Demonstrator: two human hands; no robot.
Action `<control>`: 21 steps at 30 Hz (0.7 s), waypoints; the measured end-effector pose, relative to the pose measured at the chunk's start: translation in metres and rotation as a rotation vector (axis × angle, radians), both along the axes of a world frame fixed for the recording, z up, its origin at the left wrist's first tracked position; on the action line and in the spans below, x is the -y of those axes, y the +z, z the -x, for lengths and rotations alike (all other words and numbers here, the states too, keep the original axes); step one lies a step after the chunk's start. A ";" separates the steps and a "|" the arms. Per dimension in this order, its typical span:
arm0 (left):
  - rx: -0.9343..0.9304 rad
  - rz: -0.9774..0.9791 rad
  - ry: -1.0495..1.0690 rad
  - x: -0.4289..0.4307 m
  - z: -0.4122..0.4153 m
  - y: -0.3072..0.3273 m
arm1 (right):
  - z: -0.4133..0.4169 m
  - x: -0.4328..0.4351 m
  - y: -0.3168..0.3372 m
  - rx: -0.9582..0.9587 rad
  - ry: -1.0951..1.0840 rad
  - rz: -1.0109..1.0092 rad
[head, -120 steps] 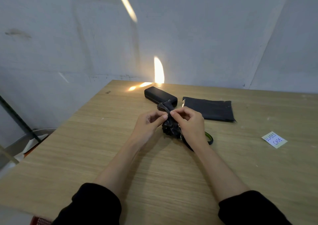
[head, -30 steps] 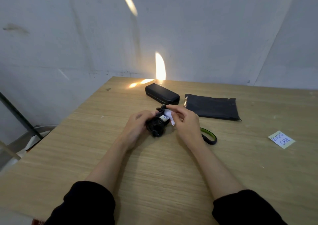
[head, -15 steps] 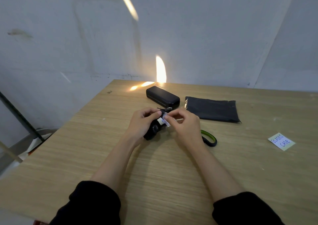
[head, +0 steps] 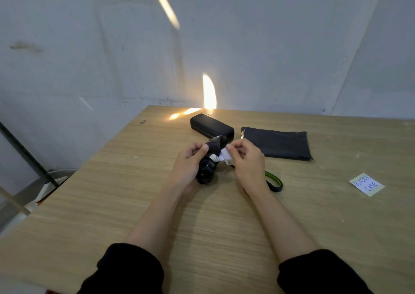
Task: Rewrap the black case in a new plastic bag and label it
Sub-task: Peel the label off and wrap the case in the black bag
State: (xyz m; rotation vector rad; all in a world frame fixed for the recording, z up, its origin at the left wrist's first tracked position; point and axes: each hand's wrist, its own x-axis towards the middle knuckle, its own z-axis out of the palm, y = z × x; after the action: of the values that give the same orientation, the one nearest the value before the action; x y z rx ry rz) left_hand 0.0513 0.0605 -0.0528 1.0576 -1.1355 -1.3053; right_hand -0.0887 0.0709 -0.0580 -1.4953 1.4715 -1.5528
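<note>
From the head camera, both forearms in black sleeves [head: 125, 269] reach out over a wooden table [head: 112, 204]. The left hand [head: 190, 165] has its fingers curled round a crumpled black plastic bag [head: 207, 169], thumb tip pressing on the top of the wad. It holds the wad just above the tabletop, near the table's middle. The right hand [head: 247, 161] pinches a white paper slip [head: 224, 155] between thumb and forefinger at the wad's right side, its other fingers loosely bent. Blue marks show on the slip, too small to read.

The black case [head: 211, 127] lies closed on the table just beyond the hands, apart from them, its long side running from far left to near right. Right of it a flat black plastic bag [head: 277, 143] lies spread out. A black and green band [head: 274, 181] rests beside the right wrist. Well to the right a pale yellow sticky note [head: 366, 184] reads "GLASES CASE". Streaks of warm light cross the grey wall [head: 67, 57] behind.
</note>
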 end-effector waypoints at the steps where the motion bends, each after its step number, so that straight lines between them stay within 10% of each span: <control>1: -0.090 -0.052 0.030 0.000 0.002 -0.001 | 0.001 0.000 0.001 0.074 -0.009 -0.035; 12: -0.405 -0.357 0.252 0.004 0.022 0.005 | -0.008 0.006 0.003 0.739 -0.004 -0.333; 21: 0.307 0.111 0.074 0.002 0.006 0.006 | -0.002 -0.003 0.003 0.158 0.024 -0.177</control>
State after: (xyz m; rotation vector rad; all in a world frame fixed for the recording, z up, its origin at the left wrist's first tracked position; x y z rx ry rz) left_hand 0.0456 0.0585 -0.0465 1.2334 -1.3666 -1.0322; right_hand -0.0868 0.0736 -0.0549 -1.2562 1.4529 -1.4503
